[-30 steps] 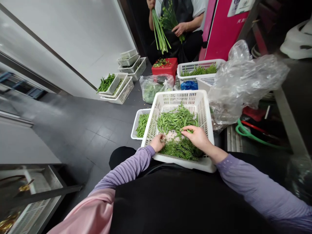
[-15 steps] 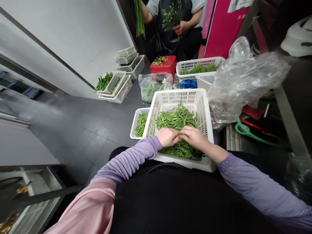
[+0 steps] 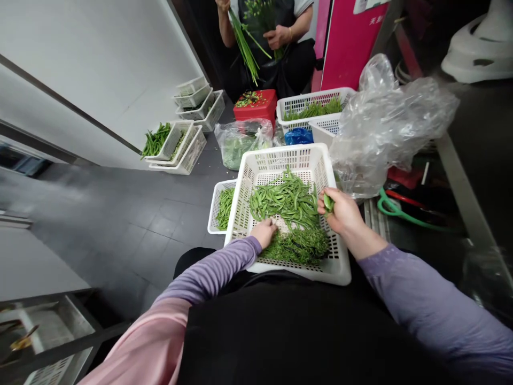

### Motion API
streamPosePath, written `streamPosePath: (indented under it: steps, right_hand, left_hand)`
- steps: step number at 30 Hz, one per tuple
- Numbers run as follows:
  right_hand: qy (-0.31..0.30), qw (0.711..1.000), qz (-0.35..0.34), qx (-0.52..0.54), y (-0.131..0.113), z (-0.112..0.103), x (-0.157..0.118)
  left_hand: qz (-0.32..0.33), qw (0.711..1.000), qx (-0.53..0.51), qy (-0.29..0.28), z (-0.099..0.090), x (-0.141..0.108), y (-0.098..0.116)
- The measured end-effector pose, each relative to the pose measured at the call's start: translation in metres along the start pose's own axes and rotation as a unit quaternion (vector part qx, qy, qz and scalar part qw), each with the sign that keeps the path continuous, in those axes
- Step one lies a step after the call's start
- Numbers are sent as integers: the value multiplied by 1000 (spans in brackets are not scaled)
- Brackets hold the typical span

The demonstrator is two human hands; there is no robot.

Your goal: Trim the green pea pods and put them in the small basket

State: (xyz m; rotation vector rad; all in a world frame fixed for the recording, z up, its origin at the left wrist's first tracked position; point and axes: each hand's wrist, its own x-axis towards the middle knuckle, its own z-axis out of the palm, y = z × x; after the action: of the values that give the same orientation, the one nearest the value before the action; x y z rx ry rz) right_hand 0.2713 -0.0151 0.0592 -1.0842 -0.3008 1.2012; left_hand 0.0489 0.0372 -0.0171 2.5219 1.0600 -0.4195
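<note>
A large white slatted basket (image 3: 339, 262) rests on my lap. In its far part lies a heap of green pea pods (image 3: 286, 198); a darker pile of thin stringy trimmings (image 3: 298, 246) fills the near part. Over the basket's left side, my left hand (image 3: 263, 233) has its fingers closed at the edge of the trimmings, and whatever is in them is hidden. My right hand (image 3: 343, 211) is raised at the basket's right rim, its fingers curled around several pea pods (image 3: 328, 202).
A small white basket of pods (image 3: 225, 208) touches the left side. Beyond are a bagged green vegetable (image 3: 236, 147), a red container (image 3: 256, 107) and stacked baskets (image 3: 182, 147). Crumpled clear plastic (image 3: 385, 128) and green-handled scissors (image 3: 387, 203) lie right. A co-worker's hand (image 3: 278, 37) holds flowering stems.
My hands have parted from the middle of the basket: the left moved left and down, the right moved right to the rim with pods. The view has shifted slightly; the co-worker's stems swung inward.
</note>
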Motion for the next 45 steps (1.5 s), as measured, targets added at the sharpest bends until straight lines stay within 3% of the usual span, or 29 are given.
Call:
streamPosePath:
  steps: [3, 6, 10, 14, 20, 22, 25, 28, 31, 33, 35, 40, 45]
  right_hand:
    - [-30, 998, 63, 2, 4, 5, -2]
    - [-66, 995, 66, -27, 8, 11, -8]
    - [-84, 993, 53, -61, 8, 14, -11]
    - [-85, 993, 48, -73, 10, 14, -10]
    - [-80, 993, 35, -84, 14, 13, -10]
    - [-79, 992, 26, -94, 15, 11, -7]
    - [-84, 984, 16, -155, 21, 6, -1]
    - [-116, 944, 9, -308, 28, 5, -1]
    - [-198, 856, -70, -472, 36, 8, -9]
    - [-244, 808, -131, -520, 39, 12, -16]
    - [-262, 794, -158, -526, 41, 14, -23]
    - [-259, 790, -174, -527, 40, 11, -26]
    - [-282, 753, -230, -548, 40, 6, -26]
  left_hand:
    - [72, 996, 38, -31, 9, 34, 10]
    - [101, 988, 114, -38, 20, 60, 20]
    - [162, 972, 171, -10, 30, 67, 15]
    - [243, 956, 159, -36, 29, 63, 1]
    - [217, 968, 111, -54, 17, 63, -2]
    - [193, 980, 44, -12, 9, 56, -1]
    - [65, 986, -119, 99, -10, 40, 3]
    - [-66, 934, -332, 115, -34, 18, 13]
    - [-80, 855, -511, 50, -57, -5, 28]
    - [-67, 820, -568, 27, -67, -17, 36]
    - [-68, 799, -598, 21, -71, -27, 40]
    - [-72, 723, -685, 62, -64, -39, 35]
    - [-98, 731, -671, 71, -62, -51, 33]
